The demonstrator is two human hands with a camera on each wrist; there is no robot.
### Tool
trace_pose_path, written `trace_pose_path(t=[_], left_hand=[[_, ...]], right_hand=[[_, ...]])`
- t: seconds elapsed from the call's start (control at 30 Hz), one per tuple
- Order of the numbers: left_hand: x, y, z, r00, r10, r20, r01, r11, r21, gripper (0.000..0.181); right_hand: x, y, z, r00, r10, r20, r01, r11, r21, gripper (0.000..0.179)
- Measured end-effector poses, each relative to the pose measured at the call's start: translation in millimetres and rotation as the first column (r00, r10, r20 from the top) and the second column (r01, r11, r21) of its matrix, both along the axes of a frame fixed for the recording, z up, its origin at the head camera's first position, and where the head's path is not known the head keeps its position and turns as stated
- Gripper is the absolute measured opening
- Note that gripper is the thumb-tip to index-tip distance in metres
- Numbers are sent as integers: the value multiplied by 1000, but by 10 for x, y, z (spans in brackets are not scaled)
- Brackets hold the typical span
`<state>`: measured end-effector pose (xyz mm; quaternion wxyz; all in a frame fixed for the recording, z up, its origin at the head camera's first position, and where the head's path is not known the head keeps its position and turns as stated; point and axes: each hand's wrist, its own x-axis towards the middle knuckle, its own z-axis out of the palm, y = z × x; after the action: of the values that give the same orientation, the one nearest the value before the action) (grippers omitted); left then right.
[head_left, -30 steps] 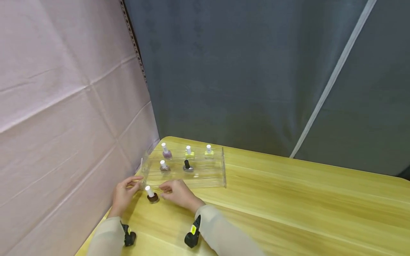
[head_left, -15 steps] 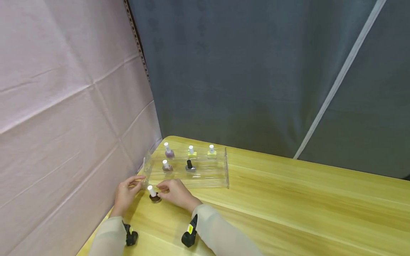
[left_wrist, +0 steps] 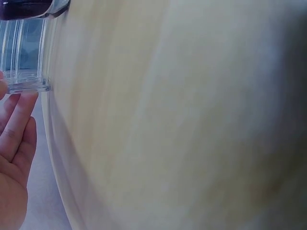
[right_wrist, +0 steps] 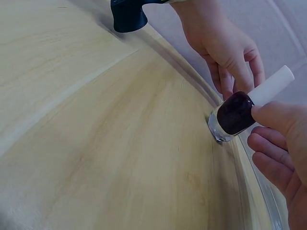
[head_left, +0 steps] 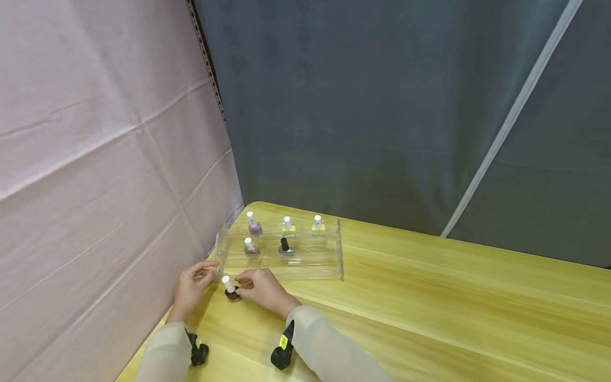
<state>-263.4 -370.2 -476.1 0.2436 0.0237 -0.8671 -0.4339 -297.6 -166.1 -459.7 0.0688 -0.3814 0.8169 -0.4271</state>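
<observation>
A nail polish bottle (head_left: 232, 293) with dark polish and a white cap leans to the left just in front of the clear display rack (head_left: 305, 276). The thumb and fingers of my right hand (head_left: 264, 289) pinch its glass body from the right. In the right wrist view the thumb lies against the dark nail polish bottle (right_wrist: 235, 114) just below the cap, and its base is right at the tabletop. My left hand (head_left: 189, 289) holds the rack's left end. The left wrist view shows the rack's end panel (left_wrist: 29, 86) between thumb and fingers.
On the rack's upper tier stand a purple bottle (head_left: 255, 229) and two yellow bottles, one yellow bottle (head_left: 317, 229) at the right. A brownish bottle (head_left: 252, 249) and a black-capped bottle (head_left: 286, 250) occupy the tier below. A pale cloth wall (head_left: 119, 212) borders the table's left side.
My right hand has closed the small gap to the dark nail polish bottle and now pinches it. The left hand stays at the rack's end. The head view has shifted slightly.
</observation>
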Motion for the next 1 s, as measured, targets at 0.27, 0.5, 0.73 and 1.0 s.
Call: trace_pose_path(t=[0.27,0.5,0.73,1.0], left_hand=[[13,32,15,1000,-1,10,0,999,40,17],[3,32,21,999,18,46,-19,1000,15,17],[4,13,13,1000,2,29,-3,1000,26,17],[3,2,5,1000,-9,9,9,1000,28,17]], right_hand=[[-4,-20,-12,1000,2,8,-2,1000,-6,29],[-8,-30,-17,1000,9,-12,-9,1000,7,29],[9,-49,-40,999,31,-16,-32,999,-22,26],[21,-62,-70,1000,21,5,-21,999,-25,22]])
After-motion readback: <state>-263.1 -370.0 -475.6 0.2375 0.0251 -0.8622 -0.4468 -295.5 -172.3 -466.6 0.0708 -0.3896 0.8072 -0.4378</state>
